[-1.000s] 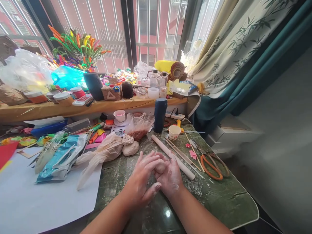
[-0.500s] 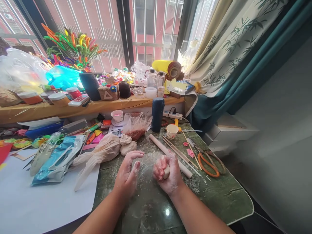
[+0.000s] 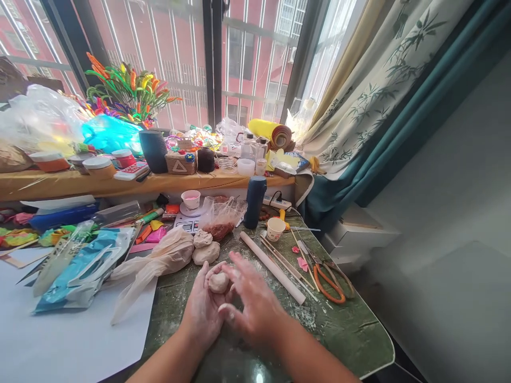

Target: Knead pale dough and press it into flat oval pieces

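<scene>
A pale lump of dough rests in my left hand, whose fingers curl up around it. My right hand is open, slightly blurred, with fingers stretched out beside the lump; whether its fingertips touch the dough I cannot tell. White powder coats both hands. Just beyond them, two more dough lumps lie one on the other by a thin plastic bag. To the right of my hands a pale rolling pin lies slantwise on the dark green table.
Thin sticks and orange-handled scissors lie at the right. A paper cup and a dark blue bottle stand farther back. At the left, a blue-and-white packet lies on white paper.
The dough lump has passed from my right hand to my left. My right hand has moved left and opened beside it. The camera view has shifted a little.
</scene>
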### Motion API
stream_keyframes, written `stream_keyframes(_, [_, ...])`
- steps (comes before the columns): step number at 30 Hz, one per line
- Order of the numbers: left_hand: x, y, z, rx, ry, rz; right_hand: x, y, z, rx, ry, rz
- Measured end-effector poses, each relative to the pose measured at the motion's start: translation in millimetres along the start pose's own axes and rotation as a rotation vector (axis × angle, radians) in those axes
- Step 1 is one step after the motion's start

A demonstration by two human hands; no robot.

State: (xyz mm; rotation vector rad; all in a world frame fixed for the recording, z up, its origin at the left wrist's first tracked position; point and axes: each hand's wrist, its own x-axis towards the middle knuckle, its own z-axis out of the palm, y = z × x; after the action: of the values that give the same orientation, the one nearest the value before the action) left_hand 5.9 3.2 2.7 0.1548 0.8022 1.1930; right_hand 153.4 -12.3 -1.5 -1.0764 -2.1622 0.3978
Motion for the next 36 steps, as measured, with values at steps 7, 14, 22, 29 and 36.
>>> stream_keyframes(7, [-0.6,13.2,1.8,-0.107,-0.004,-0.089,89.5,89.0,-97.2,-0.543,-0.238,0.488])
stream_keyframes(14, [3.5,10.1,-3.1,-0.175,-0.024,-0.077,118.4,127.4,-89.4,-0.684,-0.594,0.504])
stream_keyframes(22, [7.1,9.1,-5.7,-0.19,-0.031,-0.072,124.3,140.5,-86.6,-0.736,-0.713,0.489])
stream_keyframes(29, [7.5,7.3,-8.4,-0.189,-0.038,-0.066,124.1,131.8,-89.8,-0.737,-0.568,0.451])
stream_keyframes(36, [7.9,7.5,-9.3,-0.2,-0.045,-0.073,80.9,60.6,-82.1,-0.608,-0.236,0.221])
